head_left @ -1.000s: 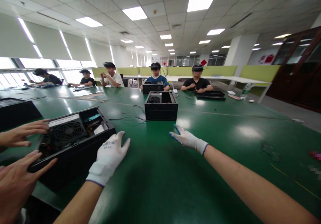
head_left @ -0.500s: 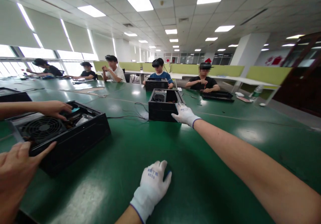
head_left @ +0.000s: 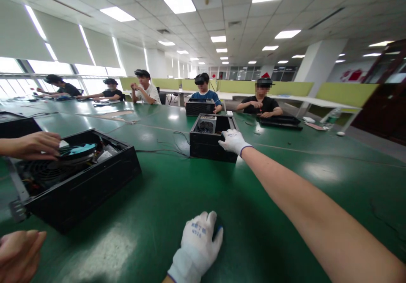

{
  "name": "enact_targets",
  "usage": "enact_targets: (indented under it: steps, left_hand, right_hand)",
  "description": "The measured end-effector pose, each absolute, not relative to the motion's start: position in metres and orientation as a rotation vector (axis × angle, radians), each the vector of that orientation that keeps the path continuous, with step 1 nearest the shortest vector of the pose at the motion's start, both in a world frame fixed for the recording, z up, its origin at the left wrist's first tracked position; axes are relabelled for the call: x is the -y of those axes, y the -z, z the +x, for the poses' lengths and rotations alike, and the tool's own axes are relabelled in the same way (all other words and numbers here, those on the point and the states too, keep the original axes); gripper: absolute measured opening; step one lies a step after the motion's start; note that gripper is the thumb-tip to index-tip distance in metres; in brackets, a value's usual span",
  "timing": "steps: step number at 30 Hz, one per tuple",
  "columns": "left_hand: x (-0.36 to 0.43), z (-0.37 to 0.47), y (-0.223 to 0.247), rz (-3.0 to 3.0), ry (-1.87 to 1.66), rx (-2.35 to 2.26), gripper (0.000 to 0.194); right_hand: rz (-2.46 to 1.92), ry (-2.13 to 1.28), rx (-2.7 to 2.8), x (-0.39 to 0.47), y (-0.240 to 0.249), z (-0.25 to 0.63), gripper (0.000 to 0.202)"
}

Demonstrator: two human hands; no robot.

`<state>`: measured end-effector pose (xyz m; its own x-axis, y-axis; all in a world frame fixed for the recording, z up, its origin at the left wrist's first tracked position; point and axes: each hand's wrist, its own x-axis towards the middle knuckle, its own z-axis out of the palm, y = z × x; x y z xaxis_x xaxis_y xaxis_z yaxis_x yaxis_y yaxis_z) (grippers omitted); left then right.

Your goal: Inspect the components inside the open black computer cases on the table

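An open black computer case (head_left: 209,145) stands on the green table (head_left: 152,190), a metal power supply showing inside it. My right hand (head_left: 234,142), in a white glove with a blue cuff, grips the case's near right top edge. My left hand (head_left: 199,236), gloved the same way, rests on the table near the bottom middle, its thumb apart from its fingers and nothing in it. Its palm side is hidden.
At the left, a neighbour's bare hand (head_left: 41,145) is over another open case (head_left: 91,185); their other hand (head_left: 20,253) is at the lower left. Black cables (head_left: 158,149) lie left of my case. Several people sit across the table, one behind a black panel (head_left: 279,121).
The case under my right hand has turned slightly and come a little nearer. The neighbour's hands have moved left and down, and a fan with a blue-green part now sits raised in their case.
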<state>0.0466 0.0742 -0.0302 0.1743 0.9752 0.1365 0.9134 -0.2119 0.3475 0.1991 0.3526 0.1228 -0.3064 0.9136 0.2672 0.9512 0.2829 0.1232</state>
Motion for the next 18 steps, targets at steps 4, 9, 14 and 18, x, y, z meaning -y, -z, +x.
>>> enact_targets:
  steps: [4, 9, 14, 18]
  left_hand:
    - [-0.075, 0.047, 0.032, 2.259, -0.523, -1.871, 0.04]
    - [-0.072, 0.044, 0.032, 2.269, -0.698, -1.855, 0.042]
    - [-0.071, 0.026, 0.025, 2.121, -0.777, -1.911, 0.043]
    - [-0.068, 0.002, 0.019, 1.944, -0.597, -2.092, 0.05]
  right_hand:
    - [-1.687, 0.468, 2.381, -0.301, -0.117, 0.208, 0.053]
    - [-1.644, 0.535, 2.357, -0.217, -0.108, 0.231, 0.048]
    - [-1.53, 0.634, 2.31, -0.132, -0.105, 0.264, 0.041]
    - [-1.406, 0.605, 2.317, -0.078, -0.106, 0.296, 0.044]
